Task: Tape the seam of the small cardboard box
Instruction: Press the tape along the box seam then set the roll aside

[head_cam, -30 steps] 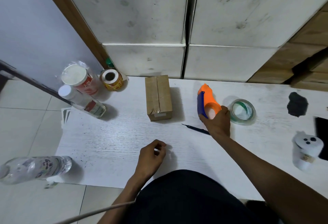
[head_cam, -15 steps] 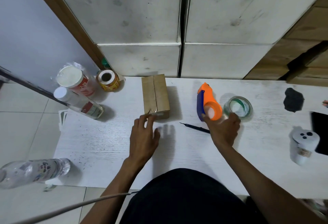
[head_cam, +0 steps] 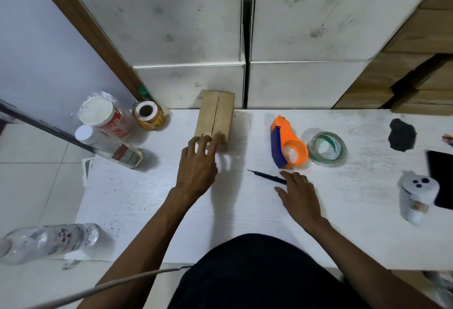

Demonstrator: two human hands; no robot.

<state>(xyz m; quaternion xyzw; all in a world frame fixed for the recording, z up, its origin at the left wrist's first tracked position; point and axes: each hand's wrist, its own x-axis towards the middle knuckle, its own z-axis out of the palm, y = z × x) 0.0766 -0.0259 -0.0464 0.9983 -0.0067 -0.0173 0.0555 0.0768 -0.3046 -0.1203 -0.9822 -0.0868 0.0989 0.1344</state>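
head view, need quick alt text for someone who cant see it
A person's left hand touches the near end of a small brown cardboard box on a white table, its top seam untaped. The open right hand rests by a thin black pen, near an orange-and-blue tape dispenser and a clear tape roll.

We see both forearms bare, no sleeves; left hand (head_cam: 198, 169) and right hand (head_cam: 300, 196) ungloved; dark black garment (head_cam: 257, 274) at 6 o'clock.
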